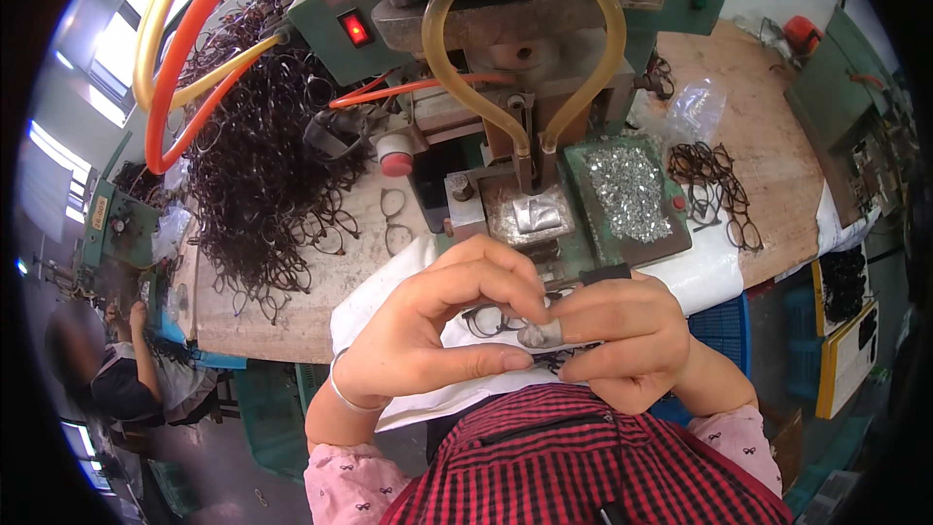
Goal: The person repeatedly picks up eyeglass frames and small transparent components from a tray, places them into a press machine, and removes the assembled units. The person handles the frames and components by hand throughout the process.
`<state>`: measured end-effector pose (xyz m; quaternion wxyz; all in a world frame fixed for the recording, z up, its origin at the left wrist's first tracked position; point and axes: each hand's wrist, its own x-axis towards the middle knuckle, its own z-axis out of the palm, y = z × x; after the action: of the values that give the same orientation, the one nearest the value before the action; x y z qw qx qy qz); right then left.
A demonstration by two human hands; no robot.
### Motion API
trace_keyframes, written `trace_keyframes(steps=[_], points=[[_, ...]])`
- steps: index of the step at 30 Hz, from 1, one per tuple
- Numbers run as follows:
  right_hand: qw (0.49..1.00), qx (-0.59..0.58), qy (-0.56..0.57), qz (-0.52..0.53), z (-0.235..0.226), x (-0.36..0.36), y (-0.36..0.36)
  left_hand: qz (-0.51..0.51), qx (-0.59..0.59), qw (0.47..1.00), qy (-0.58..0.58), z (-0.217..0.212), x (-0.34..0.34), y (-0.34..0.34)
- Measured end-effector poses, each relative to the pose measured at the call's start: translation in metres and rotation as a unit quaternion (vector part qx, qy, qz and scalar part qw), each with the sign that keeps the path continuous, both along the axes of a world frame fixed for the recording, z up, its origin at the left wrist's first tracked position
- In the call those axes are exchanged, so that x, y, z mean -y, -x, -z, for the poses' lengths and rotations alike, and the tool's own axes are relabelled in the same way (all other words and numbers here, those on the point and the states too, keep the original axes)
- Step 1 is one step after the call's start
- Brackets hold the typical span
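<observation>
My left hand arches in front of the press, its thumb apart from its curved fingers and its fingertips meeting the other hand. My right hand is closed, with a black band round one finger and a grey wrap on a fingertip; whatever it pinches is hidden. A dark-rimmed eyeglass frame shows through the gap between my left thumb and fingers; I cannot tell whether it is held or lies on the white sheet. Just beyond my hands sits the press's metal block with a shiny plate.
A large heap of dark eyeglass frames covers the table's left. Right of the press, a green tray carries small shiny metal pieces; more frames lie beyond it. A red button stands left of the block. Another person sits far left.
</observation>
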<state>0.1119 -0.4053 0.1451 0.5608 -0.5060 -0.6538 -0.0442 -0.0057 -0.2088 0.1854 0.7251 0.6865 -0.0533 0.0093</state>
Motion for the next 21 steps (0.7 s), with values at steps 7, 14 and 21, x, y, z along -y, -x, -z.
trace_keyframes(steps=[7, 14, 21], points=[[0.997, 0.044, 0.024, 0.05, -0.002, 0.001, 0.002, -0.015, 0.148, 0.967, -0.209, -0.005, -0.006, 0.001], [0.989, -0.132, 0.065, -0.017, -0.005, 0.008, 0.001, -0.173, 0.366, 0.82, -0.404, 0.008, 0.009, 0.018], [0.889, -0.434, 0.045, -0.136, 0.006, 0.001, 0.007, -0.266, 0.367, 0.808, -0.377, 0.03, 0.01, 0.029]])
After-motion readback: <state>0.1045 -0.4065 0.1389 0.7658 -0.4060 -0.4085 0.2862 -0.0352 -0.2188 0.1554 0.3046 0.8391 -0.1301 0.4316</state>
